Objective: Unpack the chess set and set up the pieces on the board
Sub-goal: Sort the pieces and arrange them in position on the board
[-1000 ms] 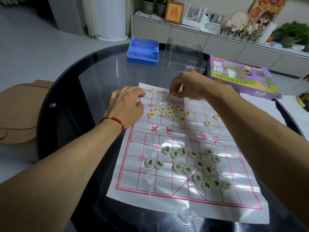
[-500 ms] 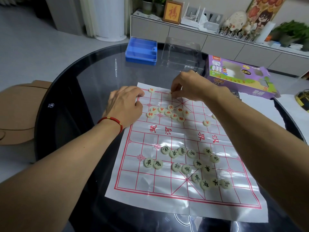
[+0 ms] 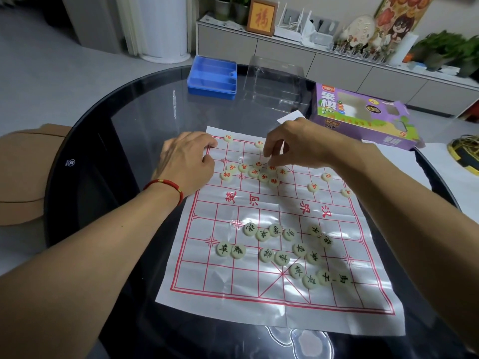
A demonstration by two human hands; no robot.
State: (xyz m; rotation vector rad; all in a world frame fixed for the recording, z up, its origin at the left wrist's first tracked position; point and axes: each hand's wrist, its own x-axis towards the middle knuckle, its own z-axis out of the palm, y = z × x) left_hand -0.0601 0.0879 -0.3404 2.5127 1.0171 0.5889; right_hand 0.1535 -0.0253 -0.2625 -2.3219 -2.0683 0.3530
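There is a single view, from a camera worn on the person's head. It looks forward and steeply down across a round dark glass surface [image 3: 134, 117], close enough that both forearms enter from the bottom corners and fill much of the lower frame. The board sheet [image 3: 280, 317] lies just below the middle of the frame, its near edge toward the wearer. The left hand [image 3: 186, 161] and right hand [image 3: 300, 143] sit near the middle. The wide-angle lens bends the rim of the surface and takes in, at the top, the floor and a low cabinet [image 3: 337, 66] along the far wall. With only one camera, no part of the scene is shared between views.
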